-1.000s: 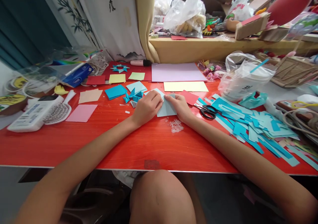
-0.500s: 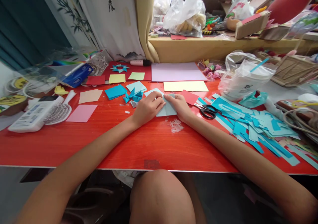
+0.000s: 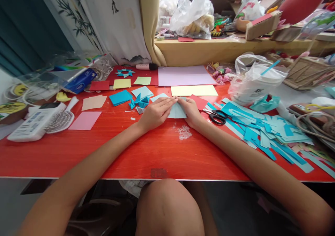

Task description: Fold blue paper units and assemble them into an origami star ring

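Note:
A sheet of light blue paper (image 3: 177, 111) is between my two hands, low over the red table, and its far edge is under my fingertips. My left hand (image 3: 158, 112) has its fingers straight and pressed together over the paper's far left part, closed on it. On the other side, my right hand (image 3: 190, 111) pinches the right edge. Another light blue sheet (image 3: 159, 97) lies just behind my left fingers. Folded blue paper pieces (image 3: 140, 101) rest left of that hand. Black-handled scissors (image 3: 216, 116) lie right of my right hand, near a red paper square (image 3: 198, 101).
Blue paper strips (image 3: 264, 129) are heaped at the right, before a bagged cup (image 3: 258, 86). Coloured squares, such as a pink one (image 3: 85, 121), lie left. A hairbrush (image 3: 61, 119) and white box (image 3: 35, 121) stand farther left. A lilac sheet (image 3: 185, 76) lies behind.
My left fingers, curled before, are now stretched out across the paper towards my right hand. The paper's near edge has shifted slightly away from me. The view has moved slightly.

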### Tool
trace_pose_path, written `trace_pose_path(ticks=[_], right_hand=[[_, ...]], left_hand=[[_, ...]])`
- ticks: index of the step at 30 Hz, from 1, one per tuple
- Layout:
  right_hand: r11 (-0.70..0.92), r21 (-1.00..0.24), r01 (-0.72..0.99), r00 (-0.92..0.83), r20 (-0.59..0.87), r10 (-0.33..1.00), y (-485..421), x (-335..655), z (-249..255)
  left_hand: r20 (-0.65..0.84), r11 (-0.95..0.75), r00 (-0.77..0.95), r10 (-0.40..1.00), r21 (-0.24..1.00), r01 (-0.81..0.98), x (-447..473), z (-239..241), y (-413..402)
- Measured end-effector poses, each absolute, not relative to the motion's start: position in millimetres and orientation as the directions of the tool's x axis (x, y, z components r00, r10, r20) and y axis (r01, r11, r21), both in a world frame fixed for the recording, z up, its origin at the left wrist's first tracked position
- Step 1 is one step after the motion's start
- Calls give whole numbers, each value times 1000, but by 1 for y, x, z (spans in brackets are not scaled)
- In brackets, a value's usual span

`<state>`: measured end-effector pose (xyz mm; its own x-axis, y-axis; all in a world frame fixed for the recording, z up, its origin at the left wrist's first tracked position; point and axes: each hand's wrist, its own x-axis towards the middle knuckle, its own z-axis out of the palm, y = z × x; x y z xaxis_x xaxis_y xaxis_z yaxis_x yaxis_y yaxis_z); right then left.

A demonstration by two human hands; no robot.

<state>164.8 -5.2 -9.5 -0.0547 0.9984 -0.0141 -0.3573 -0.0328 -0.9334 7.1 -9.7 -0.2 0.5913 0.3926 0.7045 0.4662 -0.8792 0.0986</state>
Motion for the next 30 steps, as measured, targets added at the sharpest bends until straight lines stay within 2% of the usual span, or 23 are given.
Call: trace_pose_path(ticks=[4,7,13,24,30], right_hand=[[-39,-951,-307,-55,-23,998,-6,165,-8],[-39,-947,-318,-48,-24,999,-7,166,-7],[-31,-919,-392,-59,-8,998,-5,167,-10],[-10,-945,-328,-30,0,1000,-3,166,-10],[-14,-919,-395,-47,5,999,-4,166,-10]], left_hand=[[676,-833,544,496,193,519,7,-1,-11],[658,-830,555,510,206,518,7,-2,-11],[648,-857,601,468,168,487,8,-3,-9],[625,-852,638,450,85,517,9,-6,-9],[632,-846,639,438,48,531,9,-8,-7]])
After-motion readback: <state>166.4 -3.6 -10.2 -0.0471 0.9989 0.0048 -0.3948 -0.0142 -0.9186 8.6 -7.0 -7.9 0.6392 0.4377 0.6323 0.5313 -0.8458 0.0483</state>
